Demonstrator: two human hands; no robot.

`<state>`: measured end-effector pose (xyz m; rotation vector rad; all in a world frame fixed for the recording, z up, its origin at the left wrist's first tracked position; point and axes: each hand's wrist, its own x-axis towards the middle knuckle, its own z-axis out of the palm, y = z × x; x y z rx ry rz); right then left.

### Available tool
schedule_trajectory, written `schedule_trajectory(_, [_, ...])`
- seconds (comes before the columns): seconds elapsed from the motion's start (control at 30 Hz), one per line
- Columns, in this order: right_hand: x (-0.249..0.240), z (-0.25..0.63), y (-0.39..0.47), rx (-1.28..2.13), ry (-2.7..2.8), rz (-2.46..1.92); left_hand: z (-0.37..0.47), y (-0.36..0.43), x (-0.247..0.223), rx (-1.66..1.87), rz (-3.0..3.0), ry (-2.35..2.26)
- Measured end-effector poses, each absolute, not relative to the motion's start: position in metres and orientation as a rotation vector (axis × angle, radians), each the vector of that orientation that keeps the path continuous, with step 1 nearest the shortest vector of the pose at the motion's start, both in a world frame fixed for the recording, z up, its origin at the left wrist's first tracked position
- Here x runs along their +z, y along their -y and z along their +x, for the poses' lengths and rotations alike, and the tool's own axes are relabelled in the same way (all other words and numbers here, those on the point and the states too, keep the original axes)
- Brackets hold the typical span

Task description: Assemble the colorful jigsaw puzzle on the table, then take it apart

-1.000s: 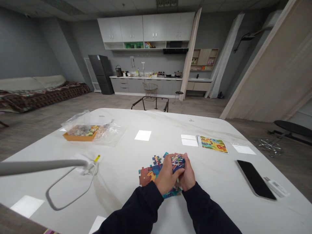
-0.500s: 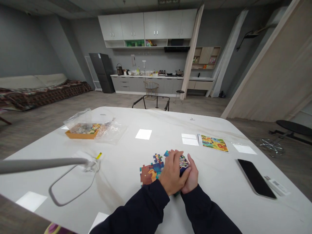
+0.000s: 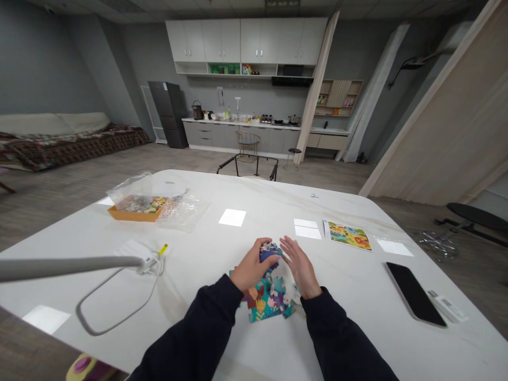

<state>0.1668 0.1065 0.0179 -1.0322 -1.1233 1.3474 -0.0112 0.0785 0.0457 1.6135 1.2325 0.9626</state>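
A partly joined jigsaw puzzle (image 3: 266, 301) lies on the white table near its front edge, with teal, brown and purple areas showing. Over its upper part, my left hand (image 3: 252, 267) is closed around a stack of puzzle pieces (image 3: 270, 251), blue at the side. My right hand (image 3: 300, 267) is just right of the stack, fingers extended and slightly apart, with nothing visible in it. Both hands hide parts of the puzzle.
An orange box (image 3: 137, 212) with pieces and clear plastic stands back left. A white stand with a grey arm (image 3: 71, 263) is at left. A picture card (image 3: 349, 235) and a phone (image 3: 415, 293) lie at right.
My hands have come apart and moved slightly left. My right hand has opened off the pieces, while my left hand keeps hold of the stack. More of the puzzle's lower part shows.
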Motion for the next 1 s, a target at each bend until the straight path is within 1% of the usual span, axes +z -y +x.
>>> schedule_trajectory(0.07, [0.003,0.17,-0.125,0.939,1.45,-1.272,-0.037,-0.097,0.045,0.785,1.618,-1.248])
schedule_trajectory(0.13, [-0.011,0.17,-0.137,0.759,1.577,-1.348,-0.055,-0.114,0.041,0.639,1.635,-1.299])
schedule_trajectory(0.3, [-0.029,0.161,-0.143,0.637,1.631,-1.438,-0.057,-0.137,0.03,0.367,1.719,-1.477])
schedule_trajectory(0.47, [-0.034,0.16,-0.145,0.612,1.605,-1.512,-0.041,-0.137,0.029,0.281,1.767,-1.616])
schedule_trajectory(0.67, [-0.033,0.161,-0.142,0.757,1.553,-1.471,-0.041,-0.13,0.03,0.417,1.7,-1.598])
schedule_trajectory(0.83, [-0.024,0.162,-0.139,0.879,1.533,-1.352,-0.049,-0.131,0.023,0.645,1.508,-1.49])
schedule_trajectory(1.0, [-0.017,0.158,-0.138,1.058,1.371,-1.244,-0.049,-0.127,0.023,0.919,1.212,-1.268])
